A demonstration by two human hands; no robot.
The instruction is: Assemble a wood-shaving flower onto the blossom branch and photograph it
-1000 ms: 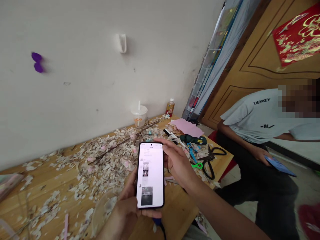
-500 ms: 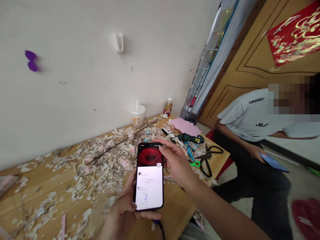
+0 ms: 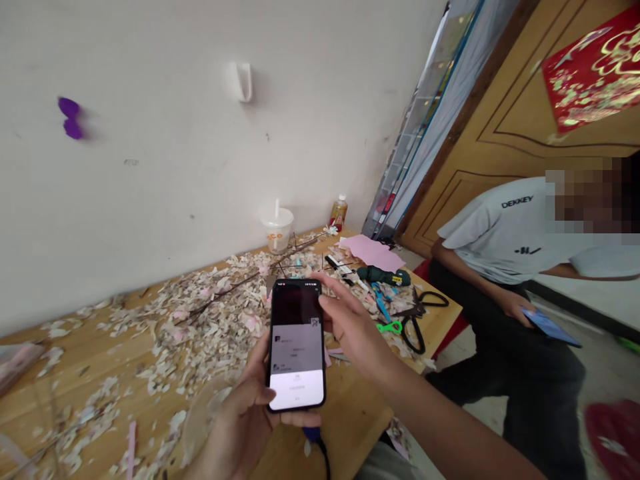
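Observation:
A black smartphone (image 3: 297, 350) is held upright above the wooden table, its lit screen facing me. My left hand (image 3: 243, 417) wraps the lower left side, with the thumb on the screen's lower edge and fingers under the base. At the upper right corner, my right hand (image 3: 353, 323) grips the phone between thumb and fingers. The screen is dimmed in its upper part, with a white panel along the bottom; its text is too small to read. Below the phone hangs a dark cable with a blue plug (image 3: 312, 435).
Pale shreds (image 3: 200, 333) and thin twigs cover much of the table (image 3: 350, 413). Black-handled scissors (image 3: 414, 333), green scissors (image 3: 389, 327), a dark green tool (image 3: 384, 276) and pink paper (image 3: 371, 252) lie right. A lidded cup (image 3: 277, 230) and bottle (image 3: 339, 213) stand behind. A seated person (image 3: 500, 267) holds a tablet.
On the phone screen, the red picture and list have dimmed, and a white panel has appeared at the bottom. The phone has shifted slightly up; both hands keep their hold.

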